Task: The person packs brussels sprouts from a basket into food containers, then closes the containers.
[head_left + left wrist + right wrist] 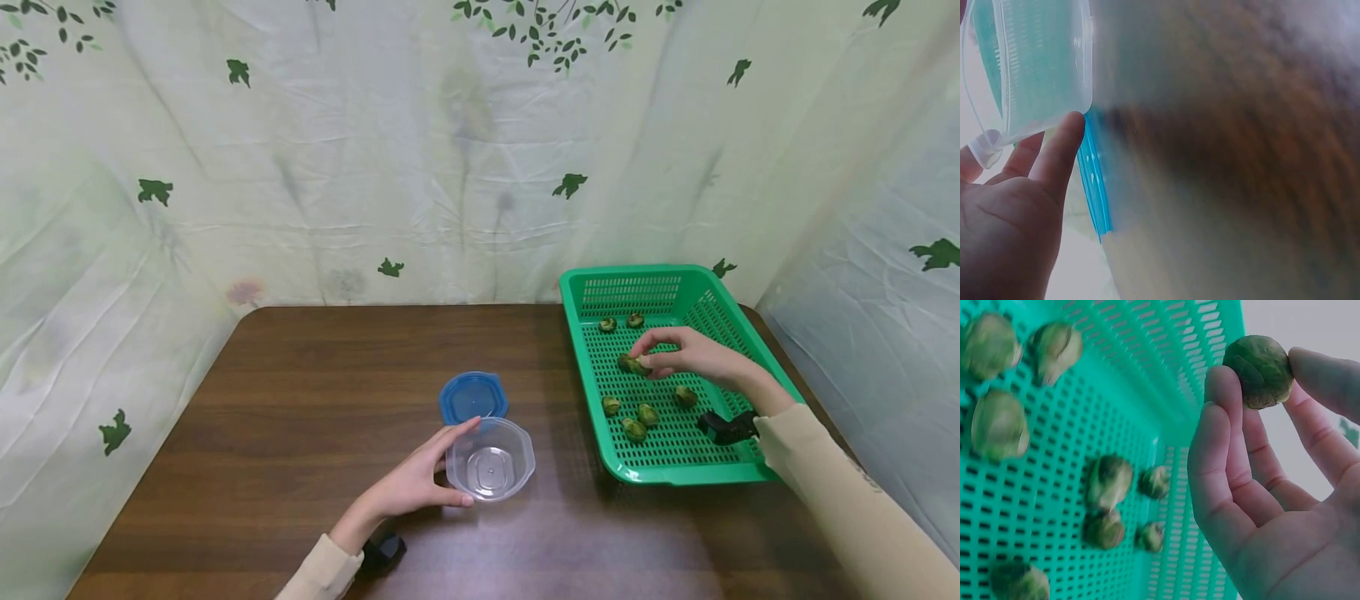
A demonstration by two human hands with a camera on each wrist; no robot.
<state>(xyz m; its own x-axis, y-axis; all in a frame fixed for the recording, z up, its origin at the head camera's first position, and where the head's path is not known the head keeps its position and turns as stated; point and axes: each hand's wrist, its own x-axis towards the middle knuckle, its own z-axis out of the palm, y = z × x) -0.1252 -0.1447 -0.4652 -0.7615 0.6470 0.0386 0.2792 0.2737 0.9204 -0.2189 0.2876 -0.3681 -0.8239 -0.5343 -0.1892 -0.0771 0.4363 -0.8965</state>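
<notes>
My right hand (686,354) is over the green basket (678,475), pinching a Brussels sprout (1260,372) between thumb and fingertips. Below it, several more sprouts lie scattered on the slotted basket floor, among them one sprout (686,397) near the wrist and another sprout (633,430) toward the front. My left hand (420,475) holds a clear plastic container (491,462) from its left side, thumb at the near edge and fingers along the far rim. In the head view nothing shows inside the container.
A blue lid (473,396) lies on the brown wooden table (337,375) just behind the container. The basket stands at the table's right side. A leaf-patterned curtain (337,167) hangs behind the table and along both sides.
</notes>
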